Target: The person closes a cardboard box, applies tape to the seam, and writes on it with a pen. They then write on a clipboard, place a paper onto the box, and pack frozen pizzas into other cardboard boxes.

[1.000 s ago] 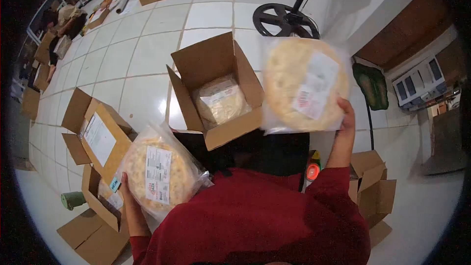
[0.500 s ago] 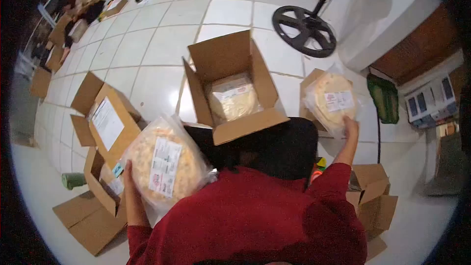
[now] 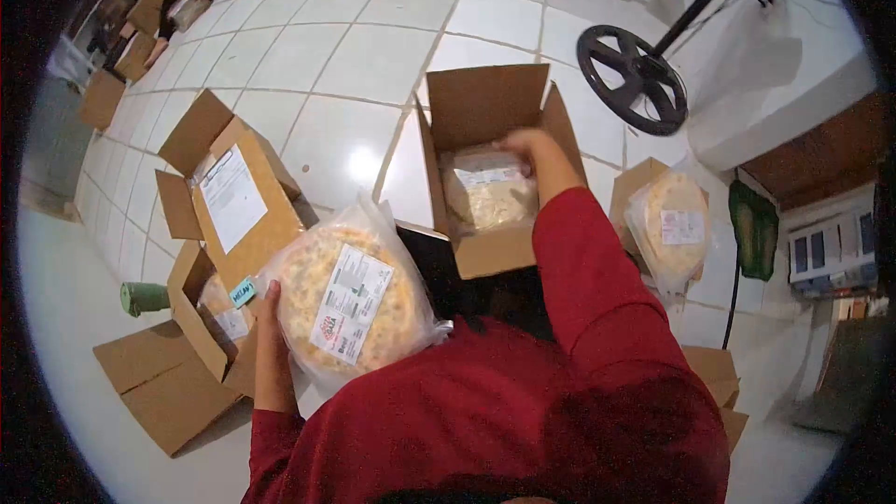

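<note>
My left hand is closed on the edge of a large round pizza in clear plastic with a white label. This pizza leans against my body at the left. My right hand is inside the open cardboard box in front of me. Its fingers curl at the upper right edge of a plastic-wrapped pizza lying in that box, and the fingertips are partly hidden. Farther right, another bagged pizza leans on a smaller carton, with no hand on it.
To the left are an open carton with a paper sheet, another open box, a flattened flap and a green roll. A black wheel-shaped stand base stands at the back right. A green bag lies by the right wall.
My right hand has left the bagged pizza at the right and moved into the middle box. The left hand still holds its pizza. The view has shifted, so things appear farther right.
</note>
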Action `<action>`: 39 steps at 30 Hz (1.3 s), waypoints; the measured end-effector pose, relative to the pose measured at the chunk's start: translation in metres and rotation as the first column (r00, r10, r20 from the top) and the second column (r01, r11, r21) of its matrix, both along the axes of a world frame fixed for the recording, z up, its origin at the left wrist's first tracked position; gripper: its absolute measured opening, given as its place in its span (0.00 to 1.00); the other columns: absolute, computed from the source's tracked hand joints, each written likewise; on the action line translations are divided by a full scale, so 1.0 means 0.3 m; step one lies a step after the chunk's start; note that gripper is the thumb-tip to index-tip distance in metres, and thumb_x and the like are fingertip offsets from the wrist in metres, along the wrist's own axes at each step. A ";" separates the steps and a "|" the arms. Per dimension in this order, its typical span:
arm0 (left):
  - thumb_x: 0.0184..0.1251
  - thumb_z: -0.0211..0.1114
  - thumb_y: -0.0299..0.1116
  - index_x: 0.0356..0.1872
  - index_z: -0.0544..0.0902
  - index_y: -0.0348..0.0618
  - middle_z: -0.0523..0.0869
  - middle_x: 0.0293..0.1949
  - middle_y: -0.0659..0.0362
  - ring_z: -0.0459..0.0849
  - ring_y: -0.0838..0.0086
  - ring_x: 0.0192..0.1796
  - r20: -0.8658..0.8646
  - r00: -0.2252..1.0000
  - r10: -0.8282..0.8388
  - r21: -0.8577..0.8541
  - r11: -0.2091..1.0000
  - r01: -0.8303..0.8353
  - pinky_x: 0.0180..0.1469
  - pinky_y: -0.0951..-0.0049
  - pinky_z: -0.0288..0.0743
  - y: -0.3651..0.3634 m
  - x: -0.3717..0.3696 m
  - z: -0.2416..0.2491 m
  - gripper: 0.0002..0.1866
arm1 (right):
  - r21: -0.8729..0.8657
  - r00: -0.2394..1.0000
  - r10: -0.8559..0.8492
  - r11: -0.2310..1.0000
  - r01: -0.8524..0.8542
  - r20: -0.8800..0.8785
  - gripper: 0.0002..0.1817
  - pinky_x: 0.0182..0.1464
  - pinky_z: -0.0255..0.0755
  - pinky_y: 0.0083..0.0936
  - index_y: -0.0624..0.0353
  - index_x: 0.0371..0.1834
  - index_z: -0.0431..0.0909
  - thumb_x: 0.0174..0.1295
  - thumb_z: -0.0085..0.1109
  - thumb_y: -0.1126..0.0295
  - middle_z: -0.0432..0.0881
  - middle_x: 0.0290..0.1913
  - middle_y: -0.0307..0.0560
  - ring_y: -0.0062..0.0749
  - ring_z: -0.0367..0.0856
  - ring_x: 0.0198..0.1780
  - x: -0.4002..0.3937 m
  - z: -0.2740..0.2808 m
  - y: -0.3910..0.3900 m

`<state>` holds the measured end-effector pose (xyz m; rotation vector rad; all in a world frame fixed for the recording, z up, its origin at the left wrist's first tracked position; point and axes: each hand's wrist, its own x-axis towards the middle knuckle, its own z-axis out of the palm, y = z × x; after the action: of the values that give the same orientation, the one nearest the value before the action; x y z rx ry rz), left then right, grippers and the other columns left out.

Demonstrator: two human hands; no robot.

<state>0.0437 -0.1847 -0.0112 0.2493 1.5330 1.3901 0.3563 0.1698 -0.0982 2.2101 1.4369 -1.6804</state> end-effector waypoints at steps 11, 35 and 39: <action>0.52 0.56 0.46 0.51 0.65 0.33 0.73 0.46 0.48 0.75 0.65 0.46 0.190 0.981 0.049 0.062 0.996 -0.062 0.47 0.72 0.69 -0.011 -0.060 -0.110 0.30 | -0.032 0.971 -0.154 0.986 0.163 0.183 0.26 0.39 0.67 0.35 0.58 0.50 0.67 0.51 0.53 0.54 0.71 0.47 0.50 0.37 0.68 0.46 0.139 -0.339 -0.210; 0.54 0.53 0.47 0.52 0.64 0.33 0.71 0.49 0.49 0.73 0.64 0.48 0.251 0.963 -0.095 0.167 0.985 0.054 0.51 0.70 0.66 -0.018 -0.076 -0.129 0.30 | 0.718 0.998 -0.060 0.695 0.035 0.010 0.29 0.42 0.68 0.32 0.65 0.40 0.69 0.33 0.64 0.60 0.76 0.37 0.57 0.43 0.75 0.39 0.126 0.211 -0.471; 0.54 0.54 0.48 0.52 0.64 0.32 0.71 0.49 0.48 0.73 0.64 0.48 0.259 0.959 -0.114 0.161 0.984 0.073 0.50 0.71 0.66 -0.027 -0.094 -0.139 0.31 | 0.545 0.787 -0.189 0.626 0.557 -0.587 0.31 0.41 0.70 0.27 0.66 0.48 0.64 0.39 0.65 0.69 0.73 0.42 0.53 0.31 0.72 0.43 0.403 0.336 -0.534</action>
<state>0.0155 -0.1927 -0.0528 0.2138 1.1828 1.4030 0.4772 0.0097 0.0027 2.7765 2.1434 -2.2340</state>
